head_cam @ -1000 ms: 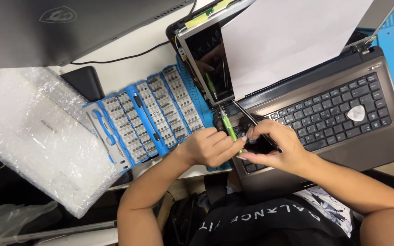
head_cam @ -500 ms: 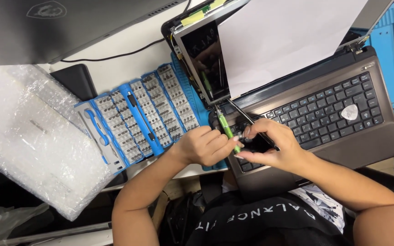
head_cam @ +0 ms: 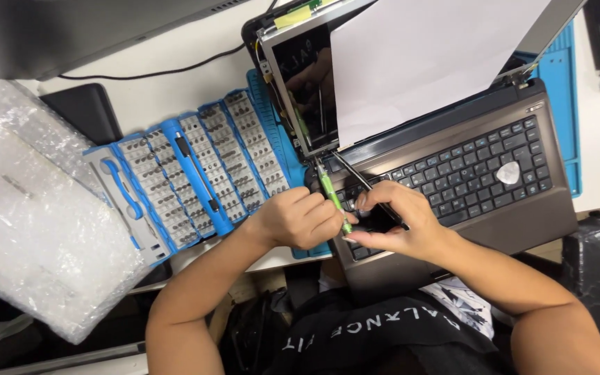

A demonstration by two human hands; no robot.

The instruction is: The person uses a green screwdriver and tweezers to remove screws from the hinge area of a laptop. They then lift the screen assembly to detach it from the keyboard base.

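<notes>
An open grey-brown laptop (head_cam: 515, 208) lies on a blue mat, its screen panel loose in the lid and a white sheet of paper (head_cam: 425, 55) lying over it. My left hand (head_cam: 296, 219) grips a green-handled screwdriver (head_cam: 332, 194) whose tip points at the laptop's left hinge corner. My right hand (head_cam: 394, 222) rests on the left of the keyboard and pinches thin black tweezers (head_cam: 359, 182) aimed at the same corner. A white guitar-pick-shaped opening tool (head_cam: 508, 173) sits on the keys.
A blue and grey screwdriver bit set (head_cam: 189, 173) lies unfolded left of the laptop. A bubble-wrap bag (head_cam: 29, 229) covers the left side of the desk. A small black pad (head_cam: 85, 111) and a black cable (head_cam: 154, 69) lie behind. The blue mat (head_cam: 564, 97) shows at right.
Both hands have stayed at the laptop's left hinge corner with the same tools; only the camera view has shifted slightly.
</notes>
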